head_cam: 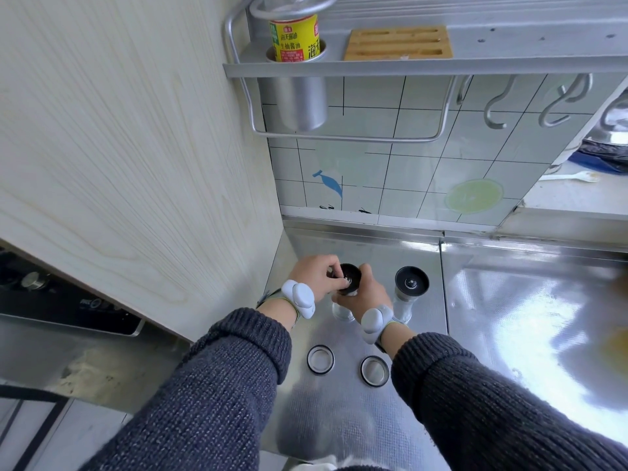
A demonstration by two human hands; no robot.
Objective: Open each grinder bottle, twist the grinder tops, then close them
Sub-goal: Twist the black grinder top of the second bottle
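While both hands are closed around it, the left-hand clear glass grinder bottle with a black round grinder top [350, 278] is held upright on the textured stainless steel counter [339, 419]. The left hand [314, 277] is curled over the top's left rim, fingertips pinched on it. The right hand [365, 295] is wrapped around the neck just below the top, fingers closed on it.

Just right of the held bottle, a second clear glass grinder bottle with a black top [409, 290] is stood upright, untouched. Nearer the person than the held bottle, two round clear caps with black rims are laid flat on the counter: one [320, 359] toward the left, one [374, 370] toward the right, apart from each other.

A pale grey band device is worn on each wrist [300, 298], above dark knitted sleeves [238, 368].
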